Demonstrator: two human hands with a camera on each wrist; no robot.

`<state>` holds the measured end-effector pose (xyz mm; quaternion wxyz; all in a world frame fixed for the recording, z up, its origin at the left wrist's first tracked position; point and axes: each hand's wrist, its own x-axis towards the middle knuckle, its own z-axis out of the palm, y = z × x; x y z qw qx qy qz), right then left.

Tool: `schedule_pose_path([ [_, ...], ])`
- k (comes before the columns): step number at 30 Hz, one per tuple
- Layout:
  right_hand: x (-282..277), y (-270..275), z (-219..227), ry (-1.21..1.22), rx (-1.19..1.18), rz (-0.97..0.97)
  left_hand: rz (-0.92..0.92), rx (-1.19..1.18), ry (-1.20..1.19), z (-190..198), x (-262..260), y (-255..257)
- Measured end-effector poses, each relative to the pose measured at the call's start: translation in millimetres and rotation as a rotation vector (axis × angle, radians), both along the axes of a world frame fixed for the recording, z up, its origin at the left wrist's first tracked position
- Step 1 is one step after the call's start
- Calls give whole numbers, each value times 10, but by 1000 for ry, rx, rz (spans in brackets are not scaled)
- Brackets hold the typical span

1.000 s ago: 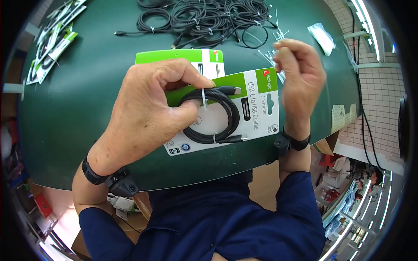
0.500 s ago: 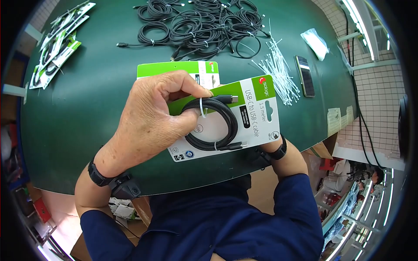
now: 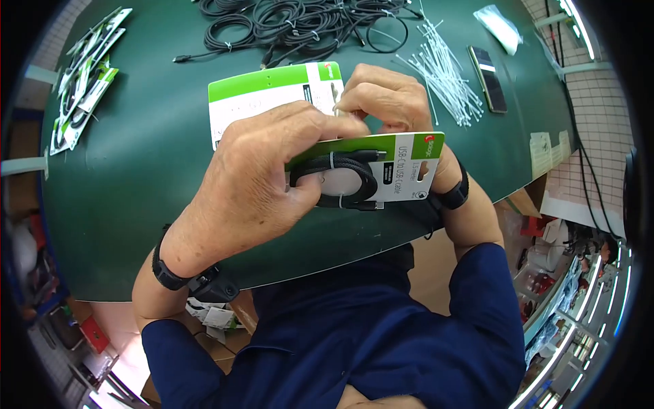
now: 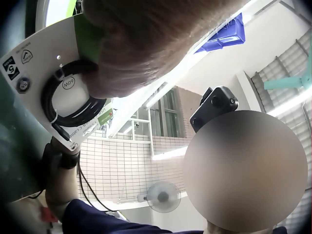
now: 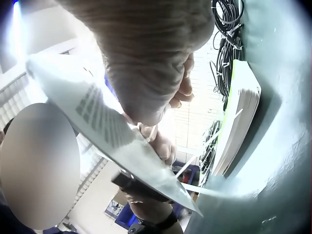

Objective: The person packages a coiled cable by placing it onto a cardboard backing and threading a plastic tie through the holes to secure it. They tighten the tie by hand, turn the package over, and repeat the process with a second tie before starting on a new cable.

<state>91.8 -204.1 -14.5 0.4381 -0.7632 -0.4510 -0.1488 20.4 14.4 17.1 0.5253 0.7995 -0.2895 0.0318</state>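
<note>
In the head view my left hand (image 3: pixel 255 177) grips a green and white cable card (image 3: pixel 409 174), with its thumb over a coiled black cable (image 3: pixel 334 160). White ties run round the coil at two places. My right hand (image 3: pixel 392 102) is behind the card's upper edge, its fingers curled close to the left fingertips. The right wrist view shows the card's printed back (image 5: pixel 112 126) and white tie strips (image 5: pixel 184 170) sticking out behind it; the right fingertips, partly hidden, appear to pinch a tie.
A stack of flat cards (image 3: pixel 255 85) lies behind the hands. Looped black cables (image 3: pixel 293 27) spread along the far side. Loose white ties (image 3: pixel 446 75), a phone (image 3: pixel 488 78) and a plastic bag (image 3: pixel 499 28) lie at the right. Packed cards (image 3: pixel 85 88) are piled far left.
The right hand has gone from raised beside the card, to beneath it, to behind its upper edge. The held card has tipped and looks narrower. The head view has shifted slightly.
</note>
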Motion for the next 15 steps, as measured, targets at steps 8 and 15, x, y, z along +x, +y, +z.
schedule_pose_path([
  [8,-10,-46,-165,152,-85,66,-57,167,-70,-48,-92,-39],
  [15,-20,-43,-211,229,-100,167,-63,265,-3,-48,-142,-117],
])
